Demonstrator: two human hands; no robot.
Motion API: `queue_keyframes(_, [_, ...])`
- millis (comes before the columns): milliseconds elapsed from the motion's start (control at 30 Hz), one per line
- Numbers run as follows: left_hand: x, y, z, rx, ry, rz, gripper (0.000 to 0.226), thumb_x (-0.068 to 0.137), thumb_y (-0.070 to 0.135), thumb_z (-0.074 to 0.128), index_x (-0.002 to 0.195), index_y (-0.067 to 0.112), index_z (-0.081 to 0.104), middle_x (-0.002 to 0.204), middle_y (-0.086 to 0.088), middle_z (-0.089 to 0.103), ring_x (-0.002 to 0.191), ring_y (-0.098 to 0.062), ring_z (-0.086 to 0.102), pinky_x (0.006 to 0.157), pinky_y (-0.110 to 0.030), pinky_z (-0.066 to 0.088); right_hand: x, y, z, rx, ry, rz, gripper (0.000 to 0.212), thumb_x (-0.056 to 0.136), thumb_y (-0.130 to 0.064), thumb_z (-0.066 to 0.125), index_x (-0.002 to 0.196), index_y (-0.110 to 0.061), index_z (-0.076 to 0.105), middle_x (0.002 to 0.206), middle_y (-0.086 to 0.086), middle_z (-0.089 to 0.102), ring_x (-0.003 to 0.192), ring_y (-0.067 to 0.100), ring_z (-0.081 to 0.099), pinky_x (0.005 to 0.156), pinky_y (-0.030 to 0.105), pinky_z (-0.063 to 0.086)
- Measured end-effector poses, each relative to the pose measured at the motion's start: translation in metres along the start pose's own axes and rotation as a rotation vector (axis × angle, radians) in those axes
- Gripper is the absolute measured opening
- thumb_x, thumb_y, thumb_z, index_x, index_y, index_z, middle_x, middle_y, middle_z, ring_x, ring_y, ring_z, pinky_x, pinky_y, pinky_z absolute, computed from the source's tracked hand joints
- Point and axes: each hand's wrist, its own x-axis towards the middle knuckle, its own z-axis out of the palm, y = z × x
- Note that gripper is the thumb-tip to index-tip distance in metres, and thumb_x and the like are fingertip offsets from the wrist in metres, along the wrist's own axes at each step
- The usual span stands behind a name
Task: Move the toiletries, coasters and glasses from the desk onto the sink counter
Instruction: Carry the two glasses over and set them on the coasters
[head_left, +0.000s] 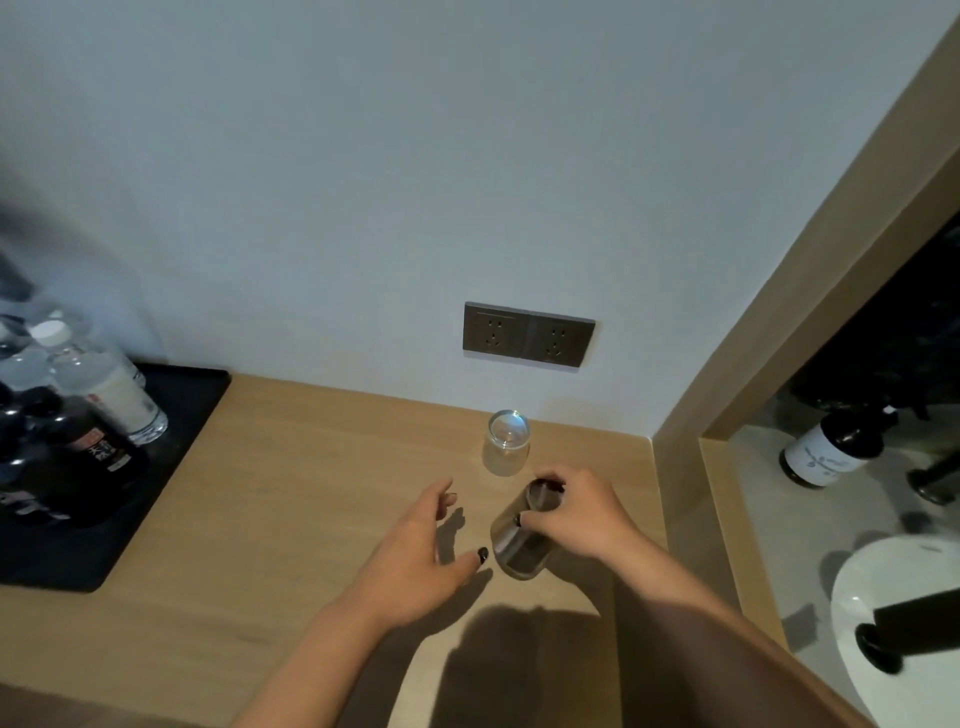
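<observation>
Several bottles (98, 410) stand on our black tray (171, 467) at the left of the desk (291, 519). Our left hand (415, 545) hovers with fingers spread, holding nothing. Our right hand (576, 514) grips a tilted glass (519, 540). Another glass (507, 441) stands behind, upside down. Far right is the sink counter (769, 525).

Left hand (415, 551) spread; right hand (582, 512) curled

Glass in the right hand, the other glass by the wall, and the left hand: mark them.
held glass (519, 535), head view, side wall
standing glass (507, 441), head view, body
left hand (421, 551), head view, back
</observation>
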Motion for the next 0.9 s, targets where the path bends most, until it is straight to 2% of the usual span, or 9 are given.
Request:
queue_keyframes(67, [0.005, 0.009, 0.006, -0.062, -0.055, -0.015, 0.106, 0.073, 0.038, 0.076, 0.152, 0.024, 0.006, 0.149, 0.008, 0.033, 0.134, -0.005, 0.035, 0.109, -0.022, 0.030, -0.002, -0.019, -0.014, 0.031, -0.017, -0.046, 0.052, 0.067, -0.034, 0.078, 0.115, -0.027, 0.061, 0.110, -0.008, 0.061, 0.103, 0.013, 0.057, 0.089, 0.029, 0.051])
queue_keyframes(133, [0.010, 0.014, 0.010, -0.068, -0.057, 0.023, 0.110, 0.069, 0.041, 0.078, 0.151, 0.029, 0.006, 0.145, 0.014, 0.032, 0.136, -0.005, 0.032, 0.109, -0.021, 0.030, -0.006, -0.038, -0.025, 0.042, -0.009, -0.092, 0.053, 0.065, -0.036, 0.078, 0.115, -0.029, 0.062, 0.112, -0.008, 0.061, 0.105, 0.012, 0.057, 0.089, 0.029, 0.050])
queue_keyframes(200, [0.014, 0.019, 0.010, -0.082, -0.026, 0.103, 0.098, 0.066, 0.043, 0.079, 0.143, 0.038, 0.018, 0.135, 0.024, 0.037, 0.129, 0.000, 0.039, 0.102, -0.014, 0.034, -0.013, -0.056, -0.034, 0.045, 0.005, -0.132, 0.052, 0.065, -0.036, 0.078, 0.114, -0.029, 0.063, 0.109, -0.011, 0.059, 0.105, 0.010, 0.056, 0.089, 0.026, 0.049])
queue_keyframes(333, [0.025, 0.023, 0.001, -0.103, 0.091, 0.184, 0.091, 0.058, 0.047, 0.079, 0.135, 0.041, 0.031, 0.127, 0.024, 0.049, 0.116, 0.004, 0.050, 0.099, -0.027, 0.047, -0.021, -0.085, -0.041, 0.038, 0.016, -0.180, 0.053, 0.063, -0.037, 0.078, 0.113, -0.030, 0.062, 0.108, -0.013, 0.061, 0.102, 0.007, 0.057, 0.087, 0.024, 0.049])
queue_keyframes(433, [0.032, 0.026, -0.009, -0.135, 0.169, 0.219, 0.081, 0.054, 0.046, 0.080, 0.122, 0.048, 0.036, 0.114, 0.030, 0.054, 0.105, 0.006, 0.055, 0.089, -0.025, 0.051, -0.019, -0.100, -0.039, 0.007, 0.073, -0.194, 0.058, 0.062, -0.037, 0.079, 0.117, -0.028, 0.060, 0.115, -0.009, 0.062, 0.106, 0.010, 0.057, 0.092, 0.028, 0.049])
queue_keyframes(633, [0.050, 0.020, -0.038, -0.101, 0.177, 0.228, 0.063, 0.054, 0.052, 0.078, 0.110, 0.048, 0.048, 0.098, 0.024, 0.064, 0.089, 0.004, 0.062, 0.075, -0.033, 0.057, -0.005, -0.124, -0.031, -0.029, 0.086, -0.193, 0.067, 0.066, -0.041, 0.077, 0.128, -0.029, 0.054, 0.127, -0.011, 0.055, 0.116, 0.008, 0.051, 0.099, 0.027, 0.044])
queue_keyframes(733, [0.061, 0.008, -0.058, -0.107, 0.200, 0.213, 0.061, 0.054, 0.053, 0.076, 0.108, 0.049, 0.049, 0.097, 0.026, 0.064, 0.090, 0.006, 0.061, 0.076, -0.025, 0.054, 0.010, -0.137, -0.029, 0.112, 0.078, -0.168, 0.056, 0.076, -0.040, 0.073, 0.128, -0.027, 0.055, 0.124, -0.013, 0.057, 0.104, 0.002, 0.054, 0.096, 0.026, 0.048])
queue_keyframes(833, [0.074, -0.007, -0.073, -0.148, 0.179, 0.153, 0.055, 0.052, 0.053, 0.078, 0.100, 0.049, 0.051, 0.094, 0.028, 0.064, 0.089, 0.009, 0.059, 0.077, -0.020, 0.051, 0.031, -0.136, -0.029, 0.302, 0.164, -0.091, 0.040, 0.083, -0.035, 0.067, 0.121, -0.025, 0.059, 0.116, -0.011, 0.061, 0.086, -0.002, 0.058, 0.079, 0.019, 0.051])
queue_keyframes(900, [0.083, -0.018, -0.082, -0.170, 0.153, 0.134, 0.056, 0.050, 0.053, 0.080, 0.098, 0.047, 0.051, 0.094, 0.029, 0.063, 0.090, 0.009, 0.059, 0.077, -0.018, 0.050, 0.051, -0.122, -0.025, 0.281, 0.239, -0.021, 0.039, 0.085, -0.036, 0.065, 0.122, -0.025, 0.057, 0.120, -0.009, 0.059, 0.095, 0.001, 0.057, 0.082, 0.020, 0.049])
